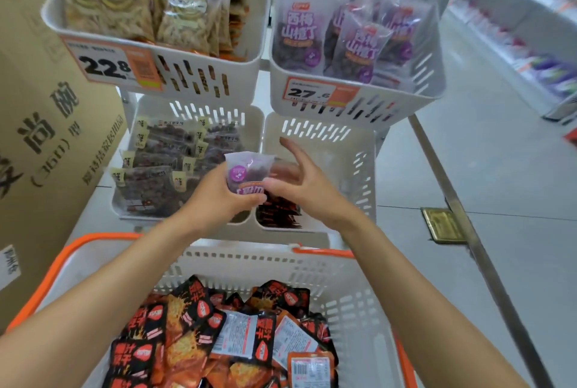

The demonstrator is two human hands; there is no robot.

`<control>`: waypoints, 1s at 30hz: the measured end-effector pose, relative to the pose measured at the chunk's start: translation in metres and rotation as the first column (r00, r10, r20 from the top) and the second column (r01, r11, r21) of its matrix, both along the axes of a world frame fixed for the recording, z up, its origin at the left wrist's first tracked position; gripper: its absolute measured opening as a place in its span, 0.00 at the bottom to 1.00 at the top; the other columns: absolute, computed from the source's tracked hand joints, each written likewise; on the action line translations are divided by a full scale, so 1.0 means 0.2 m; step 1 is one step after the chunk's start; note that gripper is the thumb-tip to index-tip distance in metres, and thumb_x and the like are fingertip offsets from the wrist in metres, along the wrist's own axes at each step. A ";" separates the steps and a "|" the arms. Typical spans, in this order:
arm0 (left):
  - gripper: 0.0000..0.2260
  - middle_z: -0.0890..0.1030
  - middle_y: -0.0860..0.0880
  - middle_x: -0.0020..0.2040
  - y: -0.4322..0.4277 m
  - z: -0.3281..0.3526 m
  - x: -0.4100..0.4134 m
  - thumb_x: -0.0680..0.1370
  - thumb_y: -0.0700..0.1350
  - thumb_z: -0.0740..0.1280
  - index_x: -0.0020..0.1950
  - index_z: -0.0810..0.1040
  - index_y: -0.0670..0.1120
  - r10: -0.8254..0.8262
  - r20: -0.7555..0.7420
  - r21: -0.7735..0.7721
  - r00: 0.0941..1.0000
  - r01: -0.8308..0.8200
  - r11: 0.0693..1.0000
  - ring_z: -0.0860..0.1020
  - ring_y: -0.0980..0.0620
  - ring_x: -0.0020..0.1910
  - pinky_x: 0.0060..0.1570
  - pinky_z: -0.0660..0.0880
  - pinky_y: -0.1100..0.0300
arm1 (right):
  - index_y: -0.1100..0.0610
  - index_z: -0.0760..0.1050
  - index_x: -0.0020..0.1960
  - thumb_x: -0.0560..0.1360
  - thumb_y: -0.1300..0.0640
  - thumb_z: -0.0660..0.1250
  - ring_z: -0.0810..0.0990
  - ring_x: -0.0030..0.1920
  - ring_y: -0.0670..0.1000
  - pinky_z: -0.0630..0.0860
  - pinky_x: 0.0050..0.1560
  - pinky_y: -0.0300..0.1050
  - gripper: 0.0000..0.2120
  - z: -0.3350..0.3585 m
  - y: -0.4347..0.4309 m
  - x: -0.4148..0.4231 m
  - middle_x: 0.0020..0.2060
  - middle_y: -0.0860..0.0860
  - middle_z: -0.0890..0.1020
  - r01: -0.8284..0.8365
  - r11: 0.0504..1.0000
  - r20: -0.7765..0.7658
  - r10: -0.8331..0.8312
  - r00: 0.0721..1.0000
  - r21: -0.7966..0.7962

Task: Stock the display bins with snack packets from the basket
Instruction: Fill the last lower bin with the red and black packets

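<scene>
**Purple packet in hand, between the tiers**

I am looking down across the basket (359, 309), which is sitting nearest me and holding a heap of red-and-black packets (187, 325). Beyond it, white bins are standing in two tiers. My left hand (215, 197) is gripping a purple packet (246, 170), fingers curled round its lower part, and holding it upside down above the lower bins. My right hand (303, 181) is hovering just beside it with its fingers spread wide. Its thumb is touching the packet's edge, and I am seeing nothing held in it.

The packet is matching the purple ones in the upper right bin (431, 87), so I am judging that it belongs there and not in the lower right bin (359, 153), which is showing dark red packets at its front. I am planning to turn it upright with the label facing me. Then I would lift it clear of the upper bin's front wall and stand it among its fellows without knocking the leaning ones over.

A cardboard box (46, 137) is crowding the left side, close against the upper left bin (243, 75). The upper bins are overhanging the lower ones, so a straight lift is risking a knock on the price tag (315, 92).
</scene>
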State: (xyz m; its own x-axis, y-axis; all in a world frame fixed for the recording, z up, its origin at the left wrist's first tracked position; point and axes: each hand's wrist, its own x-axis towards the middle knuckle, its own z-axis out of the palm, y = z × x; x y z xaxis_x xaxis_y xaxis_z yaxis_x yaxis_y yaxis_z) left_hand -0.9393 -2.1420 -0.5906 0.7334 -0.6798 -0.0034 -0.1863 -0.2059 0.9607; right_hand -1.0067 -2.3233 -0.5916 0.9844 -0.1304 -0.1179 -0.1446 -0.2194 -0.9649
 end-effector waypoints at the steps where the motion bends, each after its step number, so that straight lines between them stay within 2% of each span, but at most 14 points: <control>1: 0.18 0.85 0.53 0.54 -0.06 0.05 -0.02 0.74 0.35 0.74 0.61 0.81 0.49 -0.064 0.061 -0.023 0.996 0.066 0.998 0.83 0.55 0.53 0.55 0.80 0.58 | 0.51 0.64 0.74 0.73 0.56 0.75 0.82 0.58 0.48 0.78 0.61 0.48 0.33 0.06 0.00 -0.04 0.58 0.52 0.83 0.002 1.000 0.009 -0.002 1.000 -0.011; 3: 0.18 0.84 0.53 0.52 -0.16 0.14 -0.06 0.72 0.39 0.76 0.59 0.78 0.50 -0.086 0.140 -0.011 0.986 0.088 0.996 0.83 0.54 0.51 0.49 0.79 0.61 | 0.53 0.69 0.69 0.71 0.61 0.76 0.83 0.55 0.50 0.79 0.59 0.52 0.29 0.17 -0.02 -0.12 0.56 0.54 0.83 0.085 0.996 0.071 -0.083 0.994 -0.023; 6: 0.26 0.83 0.53 0.49 -0.26 0.26 -0.09 0.65 0.45 0.82 0.57 0.73 0.53 0.134 -0.006 0.008 0.991 -0.134 0.991 0.84 0.57 0.46 0.45 0.80 0.63 | 0.52 0.72 0.62 0.70 0.60 0.77 0.84 0.49 0.45 0.80 0.48 0.40 0.24 0.35 -0.12 -0.22 0.51 0.51 0.83 0.263 0.965 0.161 -0.257 0.953 -0.012; 8: 0.23 0.86 0.52 0.44 -0.29 0.33 -0.08 0.64 0.43 0.82 0.53 0.76 0.52 0.196 -0.091 -0.072 0.976 -0.203 0.977 0.84 0.58 0.43 0.46 0.81 0.62 | 0.54 0.74 0.59 0.70 0.58 0.78 0.83 0.51 0.46 0.79 0.50 0.40 0.21 0.44 -0.20 -0.28 0.52 0.50 0.82 0.279 0.958 0.171 -0.264 0.949 -0.070; 11: 0.20 0.86 0.53 0.42 -0.33 0.46 -0.11 0.64 0.41 0.82 0.52 0.78 0.49 0.117 0.114 -0.036 0.987 -0.113 0.993 0.84 0.56 0.42 0.45 0.81 0.59 | 0.41 0.65 0.66 0.68 0.52 0.79 0.76 0.59 0.46 0.76 0.59 0.41 0.33 0.54 -0.24 -0.33 0.62 0.47 0.76 0.264 0.899 0.223 -0.195 0.955 -0.348; 13: 0.21 0.84 0.54 0.39 -0.37 0.53 -0.13 0.65 0.41 0.82 0.52 0.76 0.49 0.029 0.275 -0.021 0.961 -0.024 0.999 0.83 0.57 0.39 0.41 0.80 0.62 | 0.40 0.68 0.65 0.71 0.55 0.77 0.77 0.55 0.43 0.77 0.53 0.39 0.29 0.59 -0.26 -0.34 0.60 0.46 0.77 0.168 0.852 0.262 -0.038 0.964 -0.497; 15: 0.24 0.83 0.53 0.49 -0.43 0.60 -0.13 0.66 0.43 0.81 0.58 0.75 0.50 0.039 0.397 -0.067 0.917 -0.013 0.998 0.81 0.56 0.50 0.51 0.79 0.59 | 0.52 0.77 0.59 0.73 0.61 0.74 0.81 0.49 0.44 0.80 0.49 0.42 0.16 0.63 -0.29 -0.33 0.52 0.47 0.82 0.201 0.825 0.338 -0.014 0.941 -0.527; 17: 0.33 0.74 0.50 0.68 -0.48 0.64 -0.09 0.68 0.46 0.79 0.70 0.70 0.52 0.110 0.607 -0.042 0.787 -0.106 0.993 0.71 0.52 0.68 0.69 0.69 0.50 | 0.55 0.75 0.57 0.74 0.65 0.71 0.83 0.50 0.49 0.82 0.49 0.44 0.13 0.68 -0.37 -0.29 0.49 0.49 0.82 0.384 0.852 0.452 -0.203 0.869 -0.356; 19: 0.41 0.58 0.48 0.80 -0.51 0.64 -0.02 0.71 0.50 0.77 0.78 0.59 0.54 0.102 0.782 0.086 0.615 -0.268 0.960 0.54 0.48 0.79 0.77 0.52 0.45 | 0.53 0.69 0.62 0.77 0.67 0.68 0.83 0.51 0.51 0.83 0.45 0.41 0.18 0.75 -0.48 -0.23 0.53 0.51 0.79 0.531 0.835 0.523 -0.390 0.758 -0.148; 21: 0.45 0.45 0.49 0.82 -0.52 0.62 0.06 0.73 0.53 0.75 0.81 0.49 0.55 0.007 0.822 0.243 0.569 -0.361 0.900 0.43 0.48 0.80 0.76 0.43 0.48 | 0.50 0.60 0.73 0.79 0.65 0.65 0.82 0.51 0.48 0.82 0.41 0.37 0.26 0.80 -0.58 -0.15 0.59 0.52 0.76 0.613 0.781 0.514 -0.479 0.712 -0.120; 22: 0.46 0.42 0.49 0.82 -0.53 0.60 0.09 0.74 0.53 0.74 0.81 0.45 0.55 -0.036 0.811 0.306 0.583 -0.371 0.877 0.41 0.48 0.80 0.76 0.41 0.49 | 0.48 0.57 0.76 0.80 0.63 0.64 0.81 0.53 0.48 0.81 0.41 0.36 0.29 0.80 -0.63 -0.10 0.61 0.52 0.75 0.616 0.765 0.471 -0.480 0.740 -0.187; 25: 0.46 0.40 0.49 0.81 -0.53 0.56 0.14 0.75 0.52 0.73 0.81 0.45 0.54 -0.075 0.769 0.366 0.635 -0.341 0.866 0.41 0.48 0.80 0.78 0.43 0.47 | 0.48 0.57 0.78 0.80 0.61 0.64 0.74 0.68 0.55 0.80 0.57 0.49 0.30 0.75 -0.69 0.02 0.71 0.52 0.70 0.403 0.773 0.237 -0.327 0.915 -0.491; 27: 0.44 0.42 0.48 0.82 -0.51 0.54 0.14 0.75 0.51 0.73 0.81 0.48 0.53 -0.042 0.774 0.319 0.631 -0.332 0.888 0.42 0.48 0.80 0.79 0.45 0.48 | 0.48 0.54 0.79 0.79 0.61 0.65 0.63 0.75 0.57 0.70 0.70 0.58 0.34 0.71 -0.68 0.05 0.77 0.53 0.60 0.370 0.742 0.225 -0.294 0.929 -0.559; 30: 0.38 0.49 0.47 0.82 -0.48 0.51 0.10 0.75 0.47 0.73 0.80 0.56 0.51 0.029 0.816 0.209 0.578 -0.340 0.917 0.47 0.47 0.80 0.78 0.48 0.48 | 0.44 0.47 0.80 0.78 0.59 0.67 0.49 0.79 0.57 0.59 0.76 0.59 0.39 0.68 -0.63 0.03 0.80 0.53 0.46 0.432 0.644 0.293 -0.318 0.902 -0.631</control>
State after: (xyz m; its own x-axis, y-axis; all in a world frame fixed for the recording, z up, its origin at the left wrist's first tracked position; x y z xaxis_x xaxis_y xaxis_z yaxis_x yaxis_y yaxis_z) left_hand -0.9183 -2.2376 -0.4880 0.6576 -0.6009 0.4545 -0.7503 -0.5767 0.3232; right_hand -1.0002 -2.4498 -0.4548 0.8299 -0.4789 0.2862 -0.2368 -0.7669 -0.5965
